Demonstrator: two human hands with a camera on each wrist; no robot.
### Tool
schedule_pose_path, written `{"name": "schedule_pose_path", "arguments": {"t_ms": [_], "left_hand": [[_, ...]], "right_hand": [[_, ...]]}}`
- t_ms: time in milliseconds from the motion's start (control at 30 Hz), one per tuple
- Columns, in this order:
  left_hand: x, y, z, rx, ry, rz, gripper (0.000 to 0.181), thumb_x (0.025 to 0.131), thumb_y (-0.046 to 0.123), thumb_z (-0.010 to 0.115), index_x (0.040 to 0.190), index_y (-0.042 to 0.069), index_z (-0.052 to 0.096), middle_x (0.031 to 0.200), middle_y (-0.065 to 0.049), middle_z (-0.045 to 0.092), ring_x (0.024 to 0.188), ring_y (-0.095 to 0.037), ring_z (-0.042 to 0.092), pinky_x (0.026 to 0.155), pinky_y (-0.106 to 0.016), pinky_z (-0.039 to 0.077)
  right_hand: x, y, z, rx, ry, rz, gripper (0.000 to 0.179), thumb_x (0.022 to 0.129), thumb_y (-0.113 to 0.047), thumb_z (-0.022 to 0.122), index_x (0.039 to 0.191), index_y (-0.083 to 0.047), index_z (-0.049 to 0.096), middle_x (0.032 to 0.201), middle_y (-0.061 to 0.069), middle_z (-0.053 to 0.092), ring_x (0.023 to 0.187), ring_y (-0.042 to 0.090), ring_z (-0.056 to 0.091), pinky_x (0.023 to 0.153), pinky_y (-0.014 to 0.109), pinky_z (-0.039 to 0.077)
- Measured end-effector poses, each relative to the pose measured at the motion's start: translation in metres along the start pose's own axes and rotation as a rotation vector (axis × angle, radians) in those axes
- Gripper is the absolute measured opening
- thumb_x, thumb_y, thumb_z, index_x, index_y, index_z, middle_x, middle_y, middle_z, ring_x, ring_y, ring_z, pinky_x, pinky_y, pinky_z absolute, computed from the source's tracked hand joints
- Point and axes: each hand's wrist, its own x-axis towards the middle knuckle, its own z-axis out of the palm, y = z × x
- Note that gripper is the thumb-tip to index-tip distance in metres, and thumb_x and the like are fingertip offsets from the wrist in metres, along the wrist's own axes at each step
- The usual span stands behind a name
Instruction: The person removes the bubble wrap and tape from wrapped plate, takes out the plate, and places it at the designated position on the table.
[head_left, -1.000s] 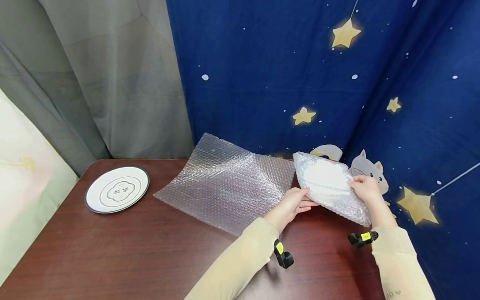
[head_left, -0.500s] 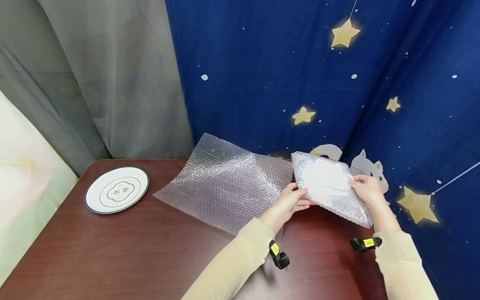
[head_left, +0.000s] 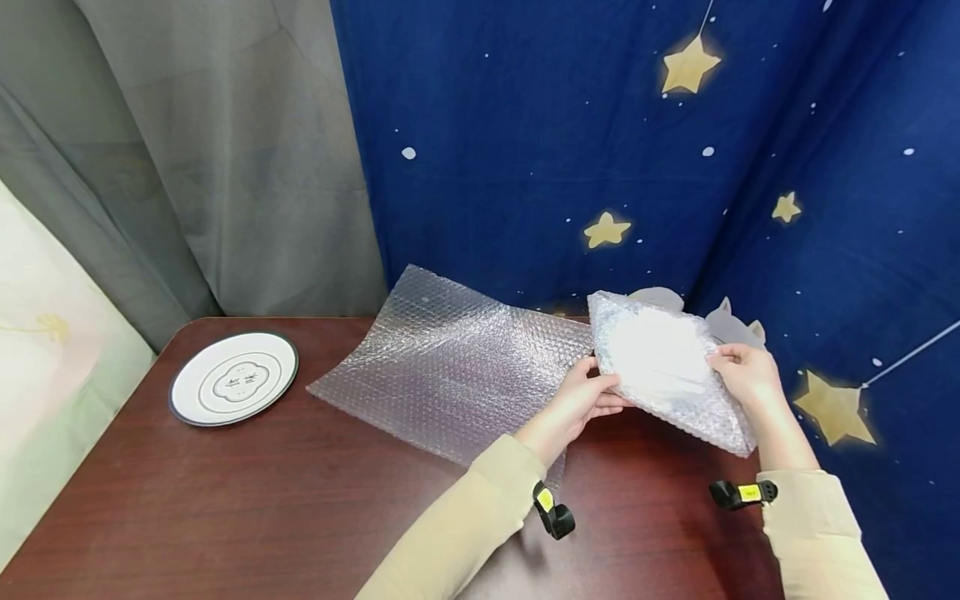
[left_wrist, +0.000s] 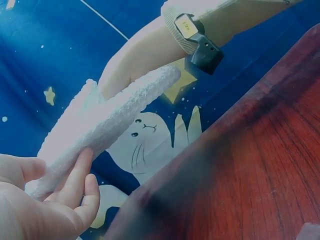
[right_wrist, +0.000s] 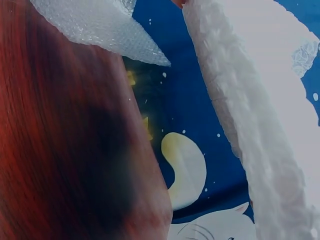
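Note:
A flat bundle of bubble wrap (head_left: 660, 358), bright white in its middle, is held tilted over the back right of the table. My left hand (head_left: 576, 402) pinches its near left edge, thumb on top and fingers beneath, as the left wrist view also shows. At the right side, my right hand (head_left: 750, 375) pinches the wrap between thumb and fingers. What lies inside the bundle is hidden by glare and layers. Behind my left hand, a loose bubble wrap sheet (head_left: 465, 367) spreads across the table. In the right wrist view the bundle (right_wrist: 260, 115) fills the right side.
A white plate (head_left: 236, 379) with a dark rim and a printed centre lies at the table's back left. The dark red wooden table (head_left: 300, 508) ends at the back against a grey curtain (head_left: 247, 167) and a blue star-patterned curtain (head_left: 525, 142).
The bundle has shifted slightly up and to the right, its face tilted a little differently. My right hand has moved right with it, while my left hand keeps its pinch.

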Motion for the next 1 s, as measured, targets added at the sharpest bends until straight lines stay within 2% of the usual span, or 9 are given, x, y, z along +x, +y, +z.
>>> {"name": "schedule_pose_path", "arguments": {"t_ms": [333,533,733,833,1000], "left_hand": [[-0.007,0.007,-0.011,0.013,-0.019,0.017,0.019,0.090,0.000,0.058,0.108,0.004,0.051,0.085,-0.014,0.067,0.080,-0.035,0.069,0.076,-0.044,0.055],[-0.012,0.011,-0.023,0.028,-0.009,0.014,0.028,0.089,0.000,0.059,0.114,0.004,0.047,0.087,-0.014,0.066,0.076,-0.032,0.070,0.077,-0.045,0.055],[-0.018,0.015,-0.036,0.046,-0.006,0.022,0.024,0.089,-0.002,0.058,0.111,0.002,0.048,0.087,-0.016,0.067,0.074,-0.030,0.070,0.075,-0.042,0.056],[-0.021,0.017,-0.043,0.056,-0.006,0.028,0.028,0.089,-0.002,0.057,0.115,0.000,0.049,0.088,-0.018,0.068,0.072,-0.029,0.070,0.074,-0.042,0.056],[-0.027,0.021,-0.055,0.076,-0.016,0.039,0.029,0.090,-0.001,0.057,0.117,0.000,0.049,0.090,-0.020,0.068,0.073,-0.028,0.070,0.073,-0.041,0.056]], "right_hand": [[-0.006,-0.011,0.005,-0.038,0.071,-0.066,0.034,0.093,-0.012,0.055,0.111,0.016,0.059,0.107,0.035,0.059,0.098,0.045,0.056,0.082,0.051,0.044],[-0.010,-0.019,0.010,-0.019,0.048,-0.106,0.035,0.094,-0.013,0.054,0.113,0.017,0.058,0.105,0.035,0.060,0.096,0.043,0.056,0.080,0.049,0.045],[-0.014,-0.028,0.016,-0.009,0.039,-0.130,0.033,0.093,-0.012,0.056,0.112,0.015,0.060,0.101,0.032,0.063,0.091,0.039,0.058,0.074,0.044,0.046],[-0.016,-0.033,0.019,0.006,0.034,-0.134,0.031,0.093,-0.012,0.057,0.111,0.014,0.060,0.099,0.030,0.063,0.090,0.037,0.058,0.072,0.040,0.045],[-0.019,-0.040,0.026,0.021,0.032,-0.139,0.031,0.094,-0.013,0.057,0.112,0.013,0.060,0.101,0.030,0.062,0.090,0.036,0.057,0.074,0.041,0.045]]}}
